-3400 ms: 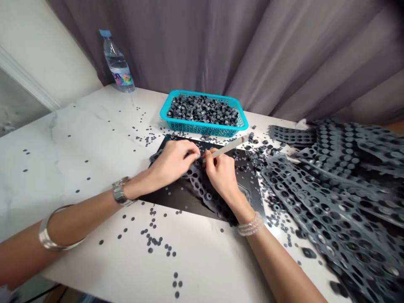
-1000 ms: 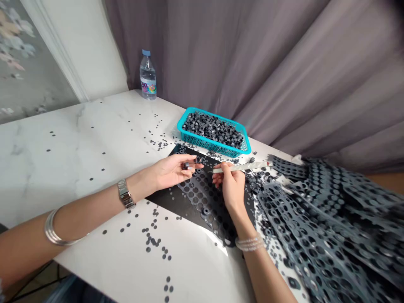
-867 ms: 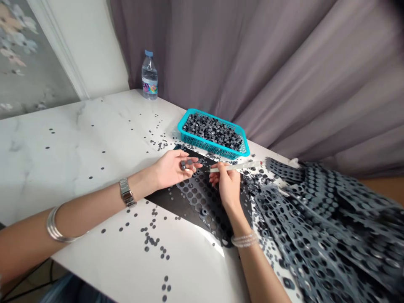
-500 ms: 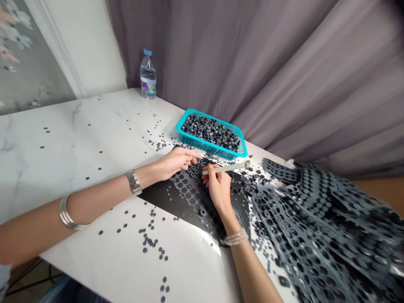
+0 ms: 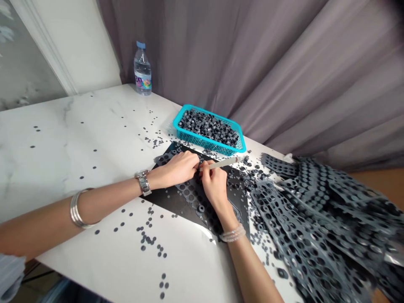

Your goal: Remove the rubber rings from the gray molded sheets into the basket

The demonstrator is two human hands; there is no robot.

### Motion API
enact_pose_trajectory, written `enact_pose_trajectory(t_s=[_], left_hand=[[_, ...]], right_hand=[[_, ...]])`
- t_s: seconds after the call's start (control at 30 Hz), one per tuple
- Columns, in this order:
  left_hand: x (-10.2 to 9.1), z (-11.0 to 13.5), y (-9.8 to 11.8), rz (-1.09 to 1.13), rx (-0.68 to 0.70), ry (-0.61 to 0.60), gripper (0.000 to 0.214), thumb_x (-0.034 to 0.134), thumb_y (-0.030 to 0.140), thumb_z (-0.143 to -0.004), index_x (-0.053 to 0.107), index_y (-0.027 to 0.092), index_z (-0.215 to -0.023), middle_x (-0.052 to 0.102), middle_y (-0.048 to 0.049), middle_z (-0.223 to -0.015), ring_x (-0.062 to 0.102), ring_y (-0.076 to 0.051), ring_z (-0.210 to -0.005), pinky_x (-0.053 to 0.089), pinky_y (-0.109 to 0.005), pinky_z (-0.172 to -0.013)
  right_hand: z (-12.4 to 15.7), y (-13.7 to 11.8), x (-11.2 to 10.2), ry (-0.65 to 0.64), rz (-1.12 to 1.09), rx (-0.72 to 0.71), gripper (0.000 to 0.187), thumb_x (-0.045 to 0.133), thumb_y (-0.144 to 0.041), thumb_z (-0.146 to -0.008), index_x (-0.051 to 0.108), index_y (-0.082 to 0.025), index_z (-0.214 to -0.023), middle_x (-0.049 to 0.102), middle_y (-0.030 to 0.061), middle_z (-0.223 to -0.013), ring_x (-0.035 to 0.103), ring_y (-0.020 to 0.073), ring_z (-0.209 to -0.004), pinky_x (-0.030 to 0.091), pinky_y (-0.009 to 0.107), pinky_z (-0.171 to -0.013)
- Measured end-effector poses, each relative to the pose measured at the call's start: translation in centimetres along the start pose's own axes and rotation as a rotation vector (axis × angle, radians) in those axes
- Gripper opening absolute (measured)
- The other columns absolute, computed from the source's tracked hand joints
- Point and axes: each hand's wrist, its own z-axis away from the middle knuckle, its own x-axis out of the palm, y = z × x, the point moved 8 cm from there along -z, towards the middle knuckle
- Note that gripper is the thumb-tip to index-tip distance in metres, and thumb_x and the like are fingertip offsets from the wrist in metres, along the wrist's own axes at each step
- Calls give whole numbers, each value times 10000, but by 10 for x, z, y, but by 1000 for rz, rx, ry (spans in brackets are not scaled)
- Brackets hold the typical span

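Current step, my read: working the holes of the grey perforated sheet w/ a pale flat stick, sheet lying on a black mat mid-counter, near the far edge.

L hand: fingers curled down on the sheet's far part, knuckles up. Can't tell if it's pinching anything, fingertips hidden.
R hand: closed on the stick, thumb + fingers, stick pointing up-right, its near end right by the L fingertips. Hands almost touching.

Next move needs stick tip kept off the L fingers, and the sheet pinned so it doesn't slide on the mat.

Edges: mat's far corner sits just short of the blue plastic basket, which is full of grey rings at the far edge. R side crowded: heap of grey sheets runs from mat's R edge and hangs over the counter's R edge, so little room there. Loose black discs lie around the mat and toward the near edge. Most room for moving is on the L and near side, low stuff only. Water bottle stands well away at far L.
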Motion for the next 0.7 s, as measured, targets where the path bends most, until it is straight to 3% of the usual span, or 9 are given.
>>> enact_pose_trajectory(t_s=[0.07, 0.13, 0.23, 0.27, 0.33, 0.4, 0.7], left_hand=[[-5, 2, 0, 12, -12, 5, 141, 555, 126, -758, 672, 134, -680, 510, 0, -540, 405, -107, -521, 271, -281, -564], [-18, 4, -4, 214, -76, 45, 95, 594, 167, -785, 678, 136, -752, 479, 24, -554, 355, -79, -494, 249, -254, -516], [-27, 8, -22, 945, -289, 89, 49, 662, 159, -784, 631, 132, -756, 480, 18, -651, 328, -44, -498, 222, -191, -437], [-24, 11, -27, 1198, -383, 81, 77, 668, 128, -780, 610, 126, -731, 487, 7, -675, 334, -36, -501, 228, -169, -418], [-14, 17, -31, 1501, -540, 55, 118, 650, 72, -787, 582, 112, -699, 513, -25, -709, 365, -30, -510, 267, -136, -402], [-7, 22, -33, 1603, -621, 59, 108, 620, 41, -803, 588, 97, -717, 557, -74, -774, 430, -38, -548, 329, -122, -419], [6, 29, -25, 1720, -654, 52, 73, 557, -1, -824, 608, 38, -789, 591, -142, -859, 538, -77, -661, 428, -124, -492]], right_hand=[[-1, -1, 0, 14, 25, -6, 364, 352, -344, -947, 561, -202, -685, 612, 30, -592, 574, 159, -524, 362, 254, -562], [-1, 3, 1, 18, -5, 26, 358, 358, -351, -942, 580, -197, -707, 614, 30, -580, 579, 162, -517, 372, 253, -558], [-1, 14, 3, 10, -126, 120, 382, 381, -410, -933, 623, -185, -741, 625, 28, -573, 600, 165, -524, 406, 246, -554], [-1, 17, 3, 11, -172, 152, 393, 394, -435, -926, 634, -182, -745, 627, 26, -571, 601, 163, -520, 416, 245, -549], [0, 23, 1, 27, -270, 205, 405, 421, -476, -909, 644, -176, -752, 623, 18, -565, 589, 155, -497, 426, 242, -528], [2, 28, -1, 55, -367, 250, 395, 447, -489, -891, 644, -172, -762, 618, 10, -563, 572, 145, -475, 427, 237, -498], [3, 32, -8, 103, -515, 322, 352, 510, -479, -852, 636, -161, -770, 600, 3, -554, 542, 130, -454, 421, 228, -435]])
